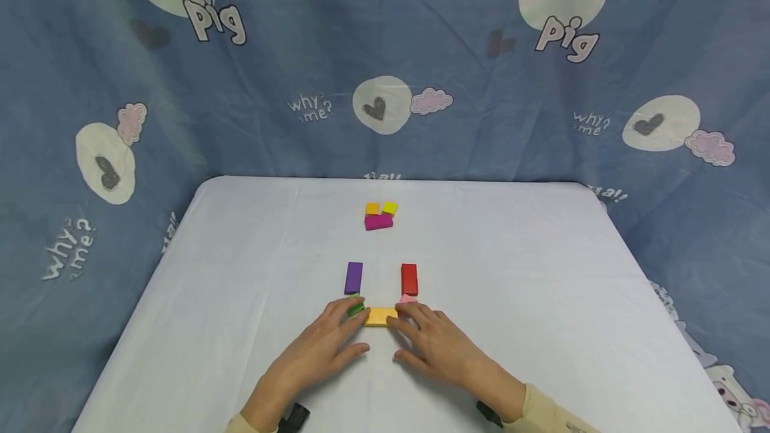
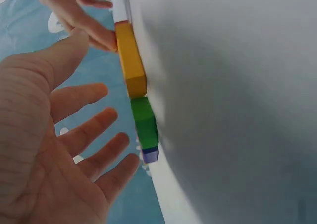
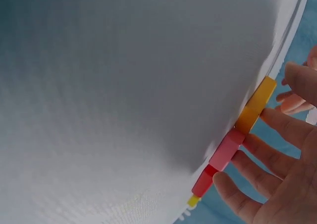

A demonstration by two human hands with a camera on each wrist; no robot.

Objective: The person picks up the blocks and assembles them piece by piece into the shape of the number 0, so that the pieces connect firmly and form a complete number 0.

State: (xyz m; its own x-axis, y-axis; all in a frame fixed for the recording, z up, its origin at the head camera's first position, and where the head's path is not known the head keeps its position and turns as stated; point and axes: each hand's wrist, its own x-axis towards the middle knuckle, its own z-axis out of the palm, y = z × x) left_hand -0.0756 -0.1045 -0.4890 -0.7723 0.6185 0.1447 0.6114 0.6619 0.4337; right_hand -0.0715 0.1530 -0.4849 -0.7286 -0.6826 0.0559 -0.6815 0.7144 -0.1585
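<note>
On the white table, an orange-yellow block lies crosswise between my two hands. My left hand, its fingers spread, hovers over a green block and the orange-yellow block's left end; I cannot tell whether it touches either. A purple block lies just beyond the green one. My right hand has its fingertips on or right beside the orange-yellow block's right end and a pink block, which it partly covers in the head view. Past the pink block lies a red block.
Farther back on the table, a magenta block lies in front of a small orange block and a small yellow block. A blue printed cloth hangs behind the table and along its sides.
</note>
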